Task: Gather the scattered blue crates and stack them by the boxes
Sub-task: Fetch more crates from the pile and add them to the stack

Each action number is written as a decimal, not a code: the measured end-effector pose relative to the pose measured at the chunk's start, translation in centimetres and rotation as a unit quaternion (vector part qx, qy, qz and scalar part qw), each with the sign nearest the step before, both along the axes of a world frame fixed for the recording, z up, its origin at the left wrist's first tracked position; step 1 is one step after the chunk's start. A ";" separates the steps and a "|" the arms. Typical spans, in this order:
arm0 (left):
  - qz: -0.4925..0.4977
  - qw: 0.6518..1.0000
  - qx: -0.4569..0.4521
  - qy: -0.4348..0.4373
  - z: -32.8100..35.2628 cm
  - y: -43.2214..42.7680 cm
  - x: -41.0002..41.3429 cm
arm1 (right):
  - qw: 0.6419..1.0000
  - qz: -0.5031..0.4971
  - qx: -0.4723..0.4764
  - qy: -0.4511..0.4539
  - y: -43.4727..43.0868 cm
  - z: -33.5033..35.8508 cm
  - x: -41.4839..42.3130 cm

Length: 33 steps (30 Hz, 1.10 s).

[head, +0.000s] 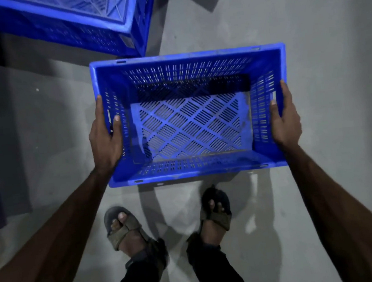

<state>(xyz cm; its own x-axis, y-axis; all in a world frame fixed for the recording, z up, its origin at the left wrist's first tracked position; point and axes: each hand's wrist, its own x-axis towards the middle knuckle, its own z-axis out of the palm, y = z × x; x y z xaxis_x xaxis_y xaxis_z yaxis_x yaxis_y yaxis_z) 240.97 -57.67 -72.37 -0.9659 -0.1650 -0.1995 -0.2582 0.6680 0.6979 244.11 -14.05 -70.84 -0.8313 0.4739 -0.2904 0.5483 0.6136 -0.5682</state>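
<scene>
Beyond the far left corner of the carried crate [190, 126] stand other blue crates [92, 22], probably the pile it is headed for. The left hand [106, 137] is clamped on the carried crate's left short wall, thumb inside the rim, and the right hand [285, 120] grips the right short wall the same way, seemingly to keep it level. It hangs above the floor [309, 60] ahead of the sandalled feet [216, 208], open side up, its long axis running left to right.
</scene>
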 end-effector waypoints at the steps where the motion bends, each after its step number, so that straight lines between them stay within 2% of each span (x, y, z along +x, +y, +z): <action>1: 0.002 1.000 0.016 -0.004 -0.2 -0.3 -0.1 | 1.000 -0.008 -0.006 -0.002 0.2 -0.2 -0.2; 3: 0.024 0.998 0.057 -0.026 -0.4 -0.9 -0.2 | 0.995 -0.049 -0.086 0.015 0.8 -0.7 -0.9; 6: 0.064 0.990 0.103 -0.065 -0.6 -1.0 -0.6 | 0.954 -0.115 -0.275 0.040 2.5 -0.5 -2.6; 8: 0.082 0.987 0.117 -0.077 -0.6 -0.7 -1.0 | 0.944 -0.114 -0.309 0.029 3.2 -0.3 -3.5; 11: 0.102 0.984 0.115 -0.085 -0.5 -0.2 -1.1 | 0.961 -0.075 -0.265 0.019 2.9 -0.4 -4.0; 15: 0.104 0.986 0.097 -0.084 0.7 0.6 -1.1 | 0.981 -0.069 -0.183 -0.001 2.0 -0.1 -3.8; 23: 0.069 0.989 0.086 -0.096 5.4 -2.0 0.1 | 0.992 -0.061 -0.104 -0.038 -0.2 4.0 0.3; 30: 0.137 0.960 0.217 -0.111 17.1 -2.9 3.4 | 0.992 -0.060 -0.106 -0.043 -0.8 15.7 3.1; 33: 0.144 0.956 0.226 -0.118 24.5 -2.6 4.7 | 0.991 -0.058 -0.109 -0.055 -0.3 23.5 4.1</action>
